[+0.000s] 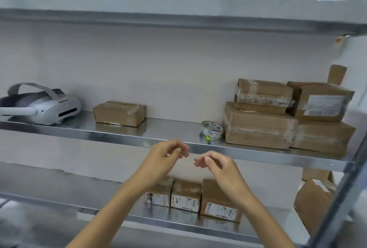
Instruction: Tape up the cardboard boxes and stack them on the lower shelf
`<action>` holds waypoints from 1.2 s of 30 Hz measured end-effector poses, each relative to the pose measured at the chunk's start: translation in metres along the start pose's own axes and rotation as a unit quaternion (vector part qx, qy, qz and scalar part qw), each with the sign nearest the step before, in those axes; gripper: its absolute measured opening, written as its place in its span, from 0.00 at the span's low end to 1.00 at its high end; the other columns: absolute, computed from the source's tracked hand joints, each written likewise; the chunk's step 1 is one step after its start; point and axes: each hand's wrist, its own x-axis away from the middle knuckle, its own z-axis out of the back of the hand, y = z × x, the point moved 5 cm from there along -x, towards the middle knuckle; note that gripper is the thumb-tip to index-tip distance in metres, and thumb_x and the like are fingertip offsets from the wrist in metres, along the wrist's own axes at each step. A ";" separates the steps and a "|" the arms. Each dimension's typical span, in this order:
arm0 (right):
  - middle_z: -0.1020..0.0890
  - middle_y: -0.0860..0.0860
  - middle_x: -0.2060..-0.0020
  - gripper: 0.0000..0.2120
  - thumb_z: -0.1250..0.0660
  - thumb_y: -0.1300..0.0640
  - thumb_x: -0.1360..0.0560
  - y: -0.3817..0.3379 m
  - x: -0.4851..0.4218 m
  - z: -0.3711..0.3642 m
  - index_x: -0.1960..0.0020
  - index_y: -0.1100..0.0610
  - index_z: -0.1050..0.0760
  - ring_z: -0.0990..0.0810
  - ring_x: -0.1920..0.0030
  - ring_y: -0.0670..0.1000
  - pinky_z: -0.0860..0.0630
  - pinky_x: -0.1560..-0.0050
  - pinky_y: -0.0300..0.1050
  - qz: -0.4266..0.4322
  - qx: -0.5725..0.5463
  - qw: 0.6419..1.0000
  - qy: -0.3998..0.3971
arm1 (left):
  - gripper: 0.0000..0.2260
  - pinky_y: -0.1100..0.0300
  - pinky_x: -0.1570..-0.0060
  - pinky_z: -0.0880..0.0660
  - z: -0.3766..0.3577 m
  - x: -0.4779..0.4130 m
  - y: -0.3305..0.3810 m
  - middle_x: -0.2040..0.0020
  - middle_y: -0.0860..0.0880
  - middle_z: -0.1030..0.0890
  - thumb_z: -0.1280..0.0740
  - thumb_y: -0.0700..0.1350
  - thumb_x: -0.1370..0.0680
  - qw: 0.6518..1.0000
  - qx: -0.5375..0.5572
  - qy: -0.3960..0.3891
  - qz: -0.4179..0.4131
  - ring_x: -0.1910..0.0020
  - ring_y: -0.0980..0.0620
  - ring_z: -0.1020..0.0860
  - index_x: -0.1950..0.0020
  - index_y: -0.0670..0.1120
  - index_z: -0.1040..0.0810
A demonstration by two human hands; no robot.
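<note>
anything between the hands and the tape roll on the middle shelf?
Nothing visible. The tape roll sits near the front edge of the middle shelf, bare shelf to its left, stacked boxes close on its right. The left hand and right hand hover before the shelf edge, below-left of the roll.

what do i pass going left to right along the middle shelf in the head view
white vr headset → lone cardboard box → tape roll → two-box stack wrapped in clear tape → taller box stack at the far right
</note>
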 end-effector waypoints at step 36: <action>0.22 0.38 0.59 0.06 0.41 0.52 0.19 -0.001 -0.223 -0.176 0.52 0.46 0.25 0.25 0.59 0.32 0.32 0.60 0.21 -0.075 0.049 0.995 0.052 | 0.15 0.53 0.54 0.27 0.222 -0.141 -0.198 0.47 0.48 0.26 0.32 0.54 0.24 0.968 -0.196 0.122 0.095 0.53 0.49 0.24 0.43 0.48 0.28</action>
